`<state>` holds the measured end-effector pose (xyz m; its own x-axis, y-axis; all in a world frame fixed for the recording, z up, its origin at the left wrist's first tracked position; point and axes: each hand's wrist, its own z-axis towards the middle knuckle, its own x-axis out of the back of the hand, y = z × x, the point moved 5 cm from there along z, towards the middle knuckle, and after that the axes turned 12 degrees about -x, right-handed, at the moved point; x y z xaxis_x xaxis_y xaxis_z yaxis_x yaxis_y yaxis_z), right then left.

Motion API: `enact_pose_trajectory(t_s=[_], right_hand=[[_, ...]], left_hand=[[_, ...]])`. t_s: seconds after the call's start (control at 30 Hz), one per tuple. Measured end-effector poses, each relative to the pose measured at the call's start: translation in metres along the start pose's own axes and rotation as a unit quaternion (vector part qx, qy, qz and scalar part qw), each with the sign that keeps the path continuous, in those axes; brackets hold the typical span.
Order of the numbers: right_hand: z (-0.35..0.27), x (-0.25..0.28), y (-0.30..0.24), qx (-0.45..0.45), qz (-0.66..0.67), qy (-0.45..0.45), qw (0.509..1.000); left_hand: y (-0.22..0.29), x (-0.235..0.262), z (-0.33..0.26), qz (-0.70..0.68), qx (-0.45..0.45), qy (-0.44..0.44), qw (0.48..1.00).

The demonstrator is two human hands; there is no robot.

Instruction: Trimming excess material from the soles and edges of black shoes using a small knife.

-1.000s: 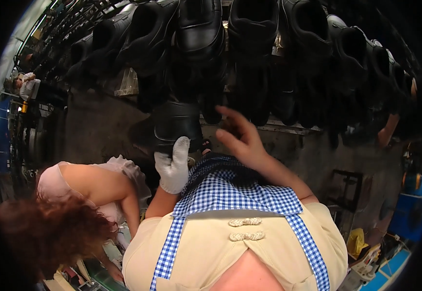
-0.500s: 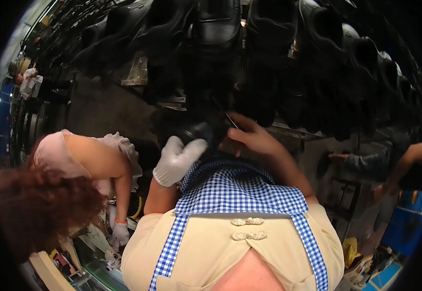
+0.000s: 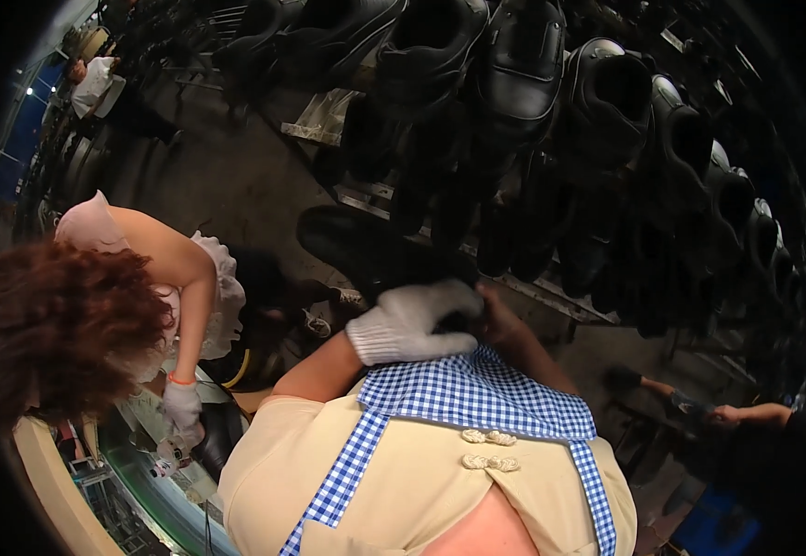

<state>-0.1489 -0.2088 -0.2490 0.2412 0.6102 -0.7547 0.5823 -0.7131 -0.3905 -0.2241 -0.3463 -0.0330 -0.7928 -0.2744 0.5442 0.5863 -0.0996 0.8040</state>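
A black shoe [image 3: 352, 246] lies across in front of my checked apron, its toe pointing to the upper left. My left hand [image 3: 412, 322], in a white knitted glove, grips the shoe near its heel end, thumb and fingers curled round the dark part. Close to that same end is my bare right hand [image 3: 503, 320]. Shadow and the glove hide most of its fingers, so whether it holds anything does not show.
Ahead stands a rack [image 3: 551, 298] with rows of black shoes [image 3: 520, 79]. At my left a co-worker [image 3: 157, 255] with a gloved hand bends over a green-edged bench [image 3: 143, 463]. Another person [image 3: 97, 88] stands far left; someone's arm [image 3: 755, 414] shows at right.
The view has swung, so the rack appears shifted right. The shoe now shows its length sideways, and my gloved left hand sits nearer its heel end. The thin tool earlier by my right hand no longer shows.
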Motion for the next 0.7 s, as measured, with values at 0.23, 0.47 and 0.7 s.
enact_pose_trajectory(t_s=[0.23,0.47,0.7], right_hand=[[-0.020,-0.082,-0.029,-0.100,-0.080,0.168,0.977],[-0.001,-0.055,-0.028,0.048,-0.018,-0.139,0.989],[0.014,0.007,-0.016,0.012,-0.146,-0.109,0.983]], left_hand=[[-0.017,-0.008,0.010,0.075,-0.010,-0.141,0.987],[-0.027,0.107,-0.051,0.122,-0.007,0.566,0.815],[-0.051,0.086,-0.031,-0.356,-0.010,0.558,0.750]])
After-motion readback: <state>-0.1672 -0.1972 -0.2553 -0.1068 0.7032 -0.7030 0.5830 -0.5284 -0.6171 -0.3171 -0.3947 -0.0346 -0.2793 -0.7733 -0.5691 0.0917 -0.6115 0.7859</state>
